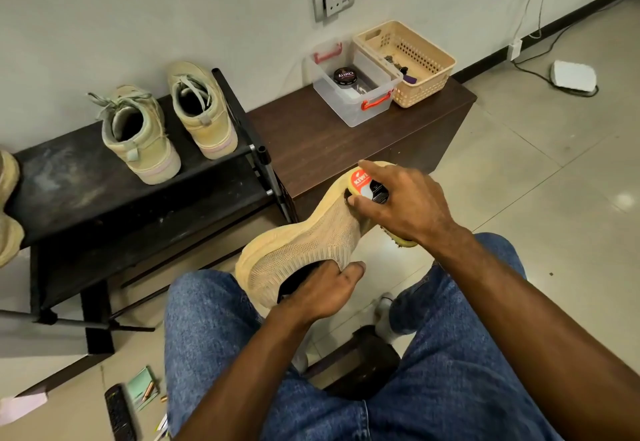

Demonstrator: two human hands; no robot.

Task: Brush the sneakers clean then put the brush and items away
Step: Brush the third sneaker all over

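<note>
A beige knit sneaker (304,243) with a yellowish sole is held above my knees, toe pointing away. My left hand (322,288) grips its collar, fingers tucked inside the opening. My right hand (398,203) holds a shoe brush (369,186) with a red and white label on its back, pressed against the sneaker's toe end. Its bristles are mostly hidden. Two tan high-top sneakers (166,122) stand on a black shoe rack (69,191) to the left.
A dark wooden bench (329,143) carries a clear box (353,84) with red handles and a polish tin, and beside it a beige basket (408,60). A remote (119,413) and small items lie on the tiled floor, lower left. A cable and white adapter lie far right.
</note>
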